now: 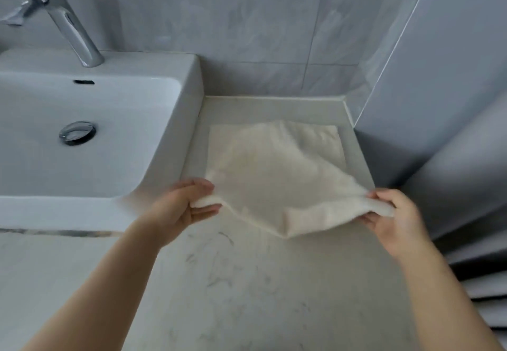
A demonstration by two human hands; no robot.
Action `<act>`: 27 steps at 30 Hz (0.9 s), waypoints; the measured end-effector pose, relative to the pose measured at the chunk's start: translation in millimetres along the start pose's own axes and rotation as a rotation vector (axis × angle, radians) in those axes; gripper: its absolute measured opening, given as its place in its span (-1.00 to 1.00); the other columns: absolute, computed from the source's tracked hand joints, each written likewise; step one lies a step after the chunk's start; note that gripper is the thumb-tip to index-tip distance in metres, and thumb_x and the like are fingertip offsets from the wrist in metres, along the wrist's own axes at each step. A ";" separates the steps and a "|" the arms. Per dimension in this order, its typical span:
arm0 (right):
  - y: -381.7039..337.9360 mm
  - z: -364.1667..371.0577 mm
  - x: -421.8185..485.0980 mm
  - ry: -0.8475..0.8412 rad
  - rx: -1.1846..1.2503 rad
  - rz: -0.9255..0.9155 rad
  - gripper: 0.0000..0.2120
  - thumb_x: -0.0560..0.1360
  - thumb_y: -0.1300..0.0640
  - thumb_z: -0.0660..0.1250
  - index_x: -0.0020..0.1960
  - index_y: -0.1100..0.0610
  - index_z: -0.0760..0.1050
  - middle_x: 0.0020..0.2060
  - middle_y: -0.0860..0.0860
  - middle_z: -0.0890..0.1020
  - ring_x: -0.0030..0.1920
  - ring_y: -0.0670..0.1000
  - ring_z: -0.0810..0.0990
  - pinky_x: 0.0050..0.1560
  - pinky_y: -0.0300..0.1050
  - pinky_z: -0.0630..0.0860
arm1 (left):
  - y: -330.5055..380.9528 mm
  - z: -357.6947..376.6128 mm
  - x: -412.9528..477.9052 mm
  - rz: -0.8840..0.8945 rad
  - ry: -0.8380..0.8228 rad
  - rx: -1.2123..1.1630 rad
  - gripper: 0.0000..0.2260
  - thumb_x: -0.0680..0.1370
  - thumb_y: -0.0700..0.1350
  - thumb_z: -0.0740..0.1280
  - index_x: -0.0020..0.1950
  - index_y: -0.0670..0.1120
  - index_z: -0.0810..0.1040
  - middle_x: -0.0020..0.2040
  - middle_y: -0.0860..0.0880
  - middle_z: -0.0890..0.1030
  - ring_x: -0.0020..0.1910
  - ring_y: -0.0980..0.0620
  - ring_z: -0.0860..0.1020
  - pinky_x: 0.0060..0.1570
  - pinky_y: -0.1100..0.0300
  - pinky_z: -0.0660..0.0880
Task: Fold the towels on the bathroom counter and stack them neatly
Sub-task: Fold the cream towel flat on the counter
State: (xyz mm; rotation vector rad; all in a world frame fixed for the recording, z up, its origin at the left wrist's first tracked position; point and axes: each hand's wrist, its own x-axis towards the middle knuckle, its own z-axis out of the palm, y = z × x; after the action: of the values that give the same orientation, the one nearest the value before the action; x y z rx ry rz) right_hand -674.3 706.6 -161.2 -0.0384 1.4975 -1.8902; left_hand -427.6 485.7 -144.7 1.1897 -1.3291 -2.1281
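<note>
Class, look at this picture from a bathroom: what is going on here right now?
A person stands at a bathroom counter beside a white sink. The left hand and the right hand each pinch a near corner of a cream towel, lifting its near edge while the far part lies flat on the counter. It looks like the start of a fold. No finished stack shows.

light was soft, even and cool, with faint shadows under the towel (pixel 277 175). glare glinted on the faucet (pixel 68 24) left of it. the frame was mildly soft; wall lines right of the towel bowed from wide-angle distortion.
</note>
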 end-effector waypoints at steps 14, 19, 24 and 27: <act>17.9 -34.3 -29.7 -0.029 -0.749 0.339 -0.93 0.44 0.18 0.36 -0.18 0.17 0.58 -0.17 0.13 0.62 -0.19 0.12 0.59 -0.29 -0.10 0.51 | -47.7 -27.9 -22.9 -0.101 0.412 1.113 -0.89 0.43 -0.16 0.33 -0.07 -0.06 0.49 -0.18 -0.09 0.55 -0.29 -0.09 0.47 -0.18 0.09 0.48; 17.6 -20.6 -9.7 0.041 -0.723 0.085 -0.80 0.46 0.19 0.38 0.01 -0.06 0.51 0.01 0.08 0.60 0.03 0.08 0.58 -0.06 -0.10 0.45 | -36.2 -11.4 -11.8 0.031 0.355 1.015 -0.50 0.48 -0.13 0.38 0.37 0.04 0.31 0.05 -0.13 0.47 -0.11 -0.10 0.44 -0.06 0.12 0.39; 21.2 -23.6 -5.1 -0.107 -0.903 0.156 -0.70 0.41 0.41 0.29 -0.08 0.01 0.51 -0.02 0.10 0.59 -0.07 0.07 0.55 -0.17 -0.11 0.44 | -25.8 -4.2 -7.8 -0.040 0.112 0.806 -0.50 0.43 -0.39 0.31 0.21 0.11 0.36 0.09 -0.06 0.44 -0.19 0.11 0.42 -0.28 0.29 0.39; 13.7 -32.9 -1.3 -0.073 -0.844 0.199 -0.74 0.42 0.29 0.36 0.01 -0.01 0.48 0.02 0.10 0.58 0.00 0.11 0.57 -0.03 -0.02 0.51 | -19.1 -5.3 -5.6 -0.040 0.122 0.775 -0.46 0.43 -0.35 0.38 0.27 0.08 0.32 0.08 -0.06 0.39 -0.18 0.06 0.41 -0.27 0.31 0.38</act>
State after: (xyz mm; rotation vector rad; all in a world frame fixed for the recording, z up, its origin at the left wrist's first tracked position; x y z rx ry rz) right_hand -680.7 733.9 -183.3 -0.3257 2.0513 -0.9876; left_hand -417.7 495.9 -159.7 1.5858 -2.1704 -1.5399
